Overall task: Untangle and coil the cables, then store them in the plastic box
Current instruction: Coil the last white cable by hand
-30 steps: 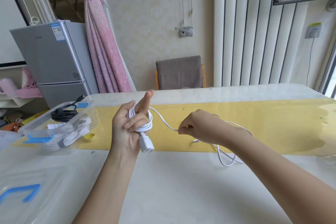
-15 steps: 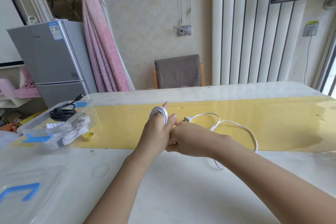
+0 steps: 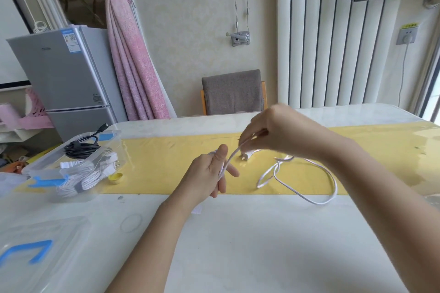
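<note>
My left hand (image 3: 207, 173) is raised over the table's middle with a white cable (image 3: 307, 198) wound round its fingers. A strand runs up from it to my right hand (image 3: 273, 133), which pinches the cable higher and to the right. The cable's plug (image 3: 247, 156) lies on the yellow mat (image 3: 154, 162) under my right hand, and its loose loops trail right over the mat's front edge. The clear plastic box (image 3: 71, 162) stands at the left with a coiled black cable (image 3: 81, 148) and coiled white cables (image 3: 78, 179) inside.
The box's clear lid (image 3: 35, 252) with blue clips lies at the near left. A small yellow cap (image 3: 116, 177) sits beside the box. A chair (image 3: 233, 93) stands behind the table, and a grey fridge (image 3: 64, 74) is at the back left.
My right hand has risen up and to the right, drawing the strand away from my left hand. The loose loops on the mat have shortened and shifted.
</note>
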